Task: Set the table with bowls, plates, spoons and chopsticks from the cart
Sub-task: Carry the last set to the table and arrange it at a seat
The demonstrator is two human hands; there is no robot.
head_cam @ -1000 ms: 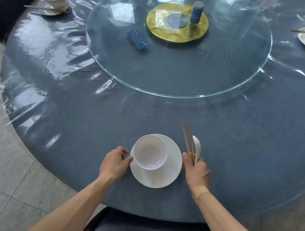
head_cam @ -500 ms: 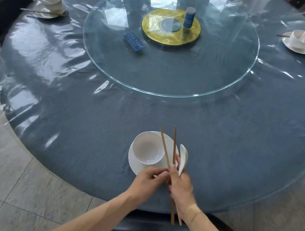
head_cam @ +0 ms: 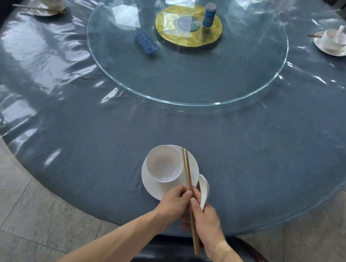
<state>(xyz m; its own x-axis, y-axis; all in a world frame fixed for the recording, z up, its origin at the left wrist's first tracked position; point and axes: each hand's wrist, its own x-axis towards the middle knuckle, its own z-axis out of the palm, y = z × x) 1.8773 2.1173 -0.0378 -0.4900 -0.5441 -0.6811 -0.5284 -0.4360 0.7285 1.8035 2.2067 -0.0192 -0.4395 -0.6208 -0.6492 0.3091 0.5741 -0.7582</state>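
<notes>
A white bowl point(head_cam: 163, 166) sits on a white plate point(head_cam: 153, 188) at the near edge of the round table point(head_cam: 253, 162). A pair of wooden chopsticks point(head_cam: 186, 169) slants over the plate's right side, tips pointing away from me. My left hand point(head_cam: 172, 206) pinches the chopsticks about halfway along. My right hand point(head_cam: 206, 224) holds the same chopsticks lower down, together with a white spoon point(head_cam: 203, 188) whose bowl sticks up beside the plate.
A glass turntable point(head_cam: 231, 90) covers the table's middle, with a yellow disc point(head_cam: 188, 26), a blue bottle point(head_cam: 209, 14) and a blue box point(head_cam: 146, 43). Set places lie far left point(head_cam: 48, 1) and far right point(head_cam: 332, 42). Dark chairs stand left, right and just below me.
My left hand left the bowl and joined my right hand on the chopsticks. The chopsticks came together, parallel, over the plate. My view pulled back from the table.
</notes>
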